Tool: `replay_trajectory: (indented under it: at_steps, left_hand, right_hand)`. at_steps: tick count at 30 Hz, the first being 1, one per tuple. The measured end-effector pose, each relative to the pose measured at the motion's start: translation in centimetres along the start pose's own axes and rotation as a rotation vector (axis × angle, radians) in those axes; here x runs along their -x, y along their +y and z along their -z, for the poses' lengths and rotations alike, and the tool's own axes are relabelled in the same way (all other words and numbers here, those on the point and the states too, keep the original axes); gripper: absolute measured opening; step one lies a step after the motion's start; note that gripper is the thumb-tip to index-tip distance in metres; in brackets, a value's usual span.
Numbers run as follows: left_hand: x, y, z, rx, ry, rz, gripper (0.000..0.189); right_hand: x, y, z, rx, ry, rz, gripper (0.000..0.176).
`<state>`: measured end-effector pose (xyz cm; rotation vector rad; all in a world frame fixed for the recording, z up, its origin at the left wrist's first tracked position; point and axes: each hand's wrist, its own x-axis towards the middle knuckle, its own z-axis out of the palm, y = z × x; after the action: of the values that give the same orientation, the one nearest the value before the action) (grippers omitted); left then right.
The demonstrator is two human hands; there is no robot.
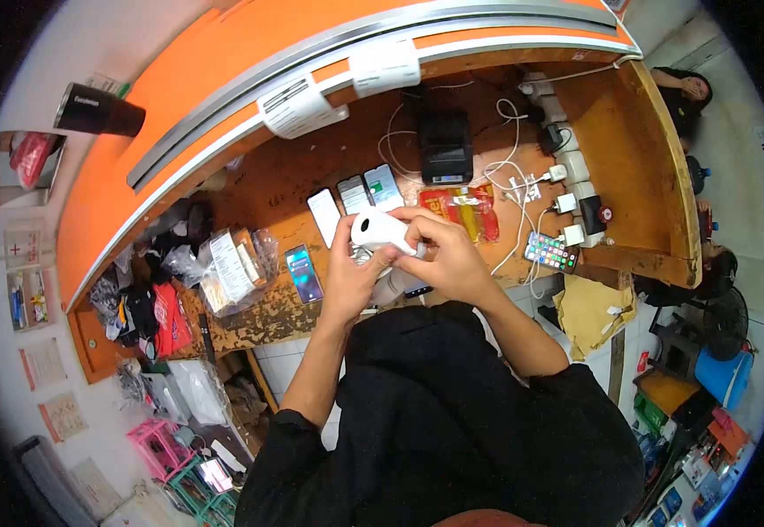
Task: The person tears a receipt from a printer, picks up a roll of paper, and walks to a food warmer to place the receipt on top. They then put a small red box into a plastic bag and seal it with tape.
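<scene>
A clear plastic bag point(232, 268) stuffed with packaged goods lies at the left end of the wooden table point(637, 176), with more bags and dark and red bundles heaped beside it. Down on the floor stand a pink basket point(155, 442) and a green basket point(195, 485); what they hold is too small to tell. Several phones point(323, 215) lie in a row on the table, just behind the hands. A black printer point(445, 145) sits further back, with a red and yellow packet point(461, 211) in front of it and a power strip point(568, 167) tangled with white cables on the right. Above the table's near edge, the left hand point(351, 274) and right hand point(448, 256) both close around a white cylinder point(382, 230), fingers curled over it from either side.
</scene>
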<state>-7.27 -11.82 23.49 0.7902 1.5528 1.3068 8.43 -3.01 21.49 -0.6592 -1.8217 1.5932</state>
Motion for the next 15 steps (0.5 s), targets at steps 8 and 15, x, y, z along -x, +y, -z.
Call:
replay_trajectory:
  at_steps: [8, 15]
  left_hand:
    - [-12.6, 1.6, -1.9, -1.158, -0.144, -0.119, 0.043]
    - [-26.8, -12.1, -7.3, -1.36, -0.304, -0.53, 0.066]
  right_hand:
    - [-0.5, 9.9, 8.0, -0.274, 0.156, -0.149, 0.025]
    - [-5.3, 16.3, 13.0, 0.575, 0.016, 0.074, 0.025]
